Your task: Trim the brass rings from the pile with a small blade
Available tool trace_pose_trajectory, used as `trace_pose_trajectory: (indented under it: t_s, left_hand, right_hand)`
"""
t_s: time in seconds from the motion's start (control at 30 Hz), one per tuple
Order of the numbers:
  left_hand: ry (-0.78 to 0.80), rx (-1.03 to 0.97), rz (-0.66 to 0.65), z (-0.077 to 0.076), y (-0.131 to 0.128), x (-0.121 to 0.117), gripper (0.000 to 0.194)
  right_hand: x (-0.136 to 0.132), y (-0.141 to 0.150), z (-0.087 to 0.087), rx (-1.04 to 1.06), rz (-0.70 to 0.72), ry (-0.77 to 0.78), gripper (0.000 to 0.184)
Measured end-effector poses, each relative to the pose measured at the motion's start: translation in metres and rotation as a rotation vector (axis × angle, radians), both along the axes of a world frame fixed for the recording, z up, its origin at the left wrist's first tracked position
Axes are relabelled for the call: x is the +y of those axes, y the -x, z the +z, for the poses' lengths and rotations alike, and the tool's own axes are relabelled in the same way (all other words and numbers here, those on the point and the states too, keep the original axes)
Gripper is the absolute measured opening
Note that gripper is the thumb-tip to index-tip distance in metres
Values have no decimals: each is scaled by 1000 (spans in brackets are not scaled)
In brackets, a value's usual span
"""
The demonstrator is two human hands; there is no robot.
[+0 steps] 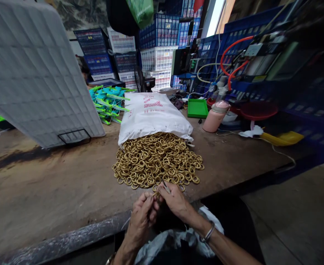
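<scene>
At the table's near edge, my left hand [144, 210] is closed, its thumb and fingers pinching a gold-coloured ring [155, 194]. My right hand [178, 200] meets it from the right, closed around a small slim tool with a dark pointed tip [165, 185]; its exact kind is too small to make out. Just beyond both hands spreads a heap of gold-coloured rings [153, 160]. They spill from the mouth of a white woven sack [153, 114] with red print, which lies on its side. Below my hands, a pale plastic bag [175, 244] lies open at my lap.
A large white ribbed panel [43, 73] leans at the left, near green and blue plastic pieces [109, 101]. Rightward stand a pink bottle [216, 117], a green tray [197, 108] and a machine with red hoses [257, 60]. Stacked crates [159, 59] fill the back.
</scene>
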State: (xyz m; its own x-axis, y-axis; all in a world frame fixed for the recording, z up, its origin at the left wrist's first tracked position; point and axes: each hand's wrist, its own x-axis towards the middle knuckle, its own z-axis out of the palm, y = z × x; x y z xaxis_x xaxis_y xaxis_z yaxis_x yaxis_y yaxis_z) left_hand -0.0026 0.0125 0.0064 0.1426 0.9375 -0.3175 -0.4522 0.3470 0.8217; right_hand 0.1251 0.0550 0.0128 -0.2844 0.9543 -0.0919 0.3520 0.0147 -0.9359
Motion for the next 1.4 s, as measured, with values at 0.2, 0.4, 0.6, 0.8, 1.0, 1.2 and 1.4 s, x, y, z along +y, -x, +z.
trace_pose_trajectory:
  t_s: [0.2,0.4,0.6,0.8,1.0,1.2,1.4]
  left_hand:
    - [-5,56,57,-3,0,1,31]
    - [-46,136,65,-2,0,3,38]
    - [-79,189,49,6,0,-6,35]
    - [24,15,0,29,4,-21,29]
    - [76,-84,131,14,14,-11,23]
    - [81,-173,186,11,22,-9,20]
    - [235,-341,175,4,28,-6,16]
  right_hand:
    - [-9,-5,-5,-322,129,-219,14]
    - [-12,-2,-6,-541,199,-275,28]
    - [-11,-3,-3,-638,179,-273,30]
    - [-1,-24,-8,-630,1,-308,21]
    - [-13,-23,-16,-573,13,-315,14]
    - [-19,-9,-16,-720,16,-308,16]
    - [-17,-6,-18,-766,-5,-304,20]
